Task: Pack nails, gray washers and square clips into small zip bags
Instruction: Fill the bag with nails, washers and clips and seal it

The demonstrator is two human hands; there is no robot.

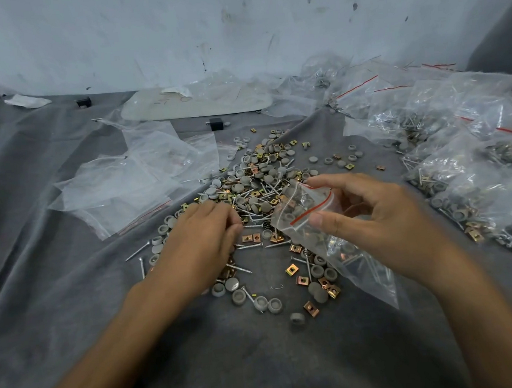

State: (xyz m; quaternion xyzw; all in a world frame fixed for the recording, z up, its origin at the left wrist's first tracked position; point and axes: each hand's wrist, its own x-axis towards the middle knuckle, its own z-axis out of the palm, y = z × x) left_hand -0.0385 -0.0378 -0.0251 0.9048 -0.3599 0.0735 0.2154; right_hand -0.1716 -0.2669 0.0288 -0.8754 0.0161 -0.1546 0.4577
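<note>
Gray cloth (263, 363) nearest, left hand (200, 239) curled over the pile's near edge, grip hidden, right hand (371, 221) pinching the mouth of a part-filled zip bag (310, 223), pile (262, 174) of nails (137, 251), gray washers (238, 297), square clips (291, 270) beyond, empty bags (129, 180) far left, filled bags (462, 160) far right

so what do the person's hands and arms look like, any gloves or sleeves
No gloves: both hands are bare. The left hand and right hand show no rings, and the thumbnail that shows looks short and unpainted. The left forearm and right forearm are uncovered as far as the frame reaches, with no sleeves, watch or wristbands in view.
</note>
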